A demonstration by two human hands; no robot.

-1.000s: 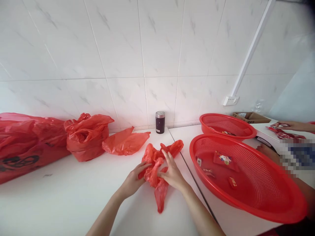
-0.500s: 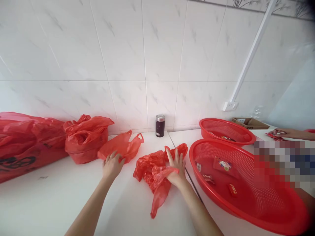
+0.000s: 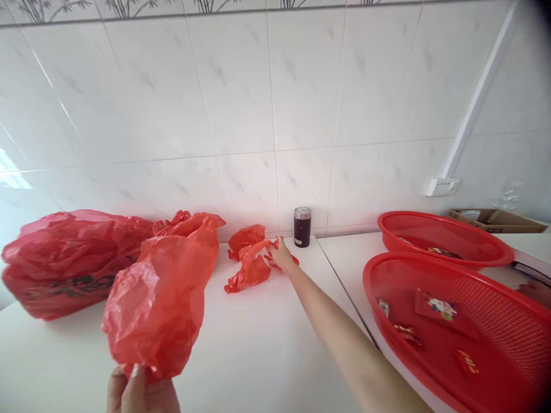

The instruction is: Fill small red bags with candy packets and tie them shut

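A thin red plastic bag (image 3: 157, 304) is held up over the near left part of the scene, loosely puffed and wrinkled. Its long axis runs from the near end, at the fingers, up to the far right, with the wider part leaning away from the person. The left hand (image 3: 140, 393) pinches its near edge between thumb and fingers. The right hand (image 3: 279, 252) reaches far across to a crumpled red bag (image 3: 253, 267) and touches its right side; whether the fingers are closed on it, I cannot tell.

Under both lies a smooth white tabletop (image 3: 258, 350), with a dark seam running along its right part. Behind it rises a wall (image 3: 301, 103) of pale marbled tiles, topped by a grey patterned border (image 3: 146, 7), with a white socket (image 3: 442, 186) at the right.

The held bag partly hides a bunched red bag (image 3: 189, 223) behind it; a large full red bag (image 3: 73, 252) stands at the far left. A dark flask (image 3: 302, 229) stands upright just beyond the right hand. On the right, a near red basket (image 3: 508, 344) holds a few small packets, a far red basket (image 3: 413, 226) sits behind it, and a cardboard box (image 3: 503, 221) lies farther off.
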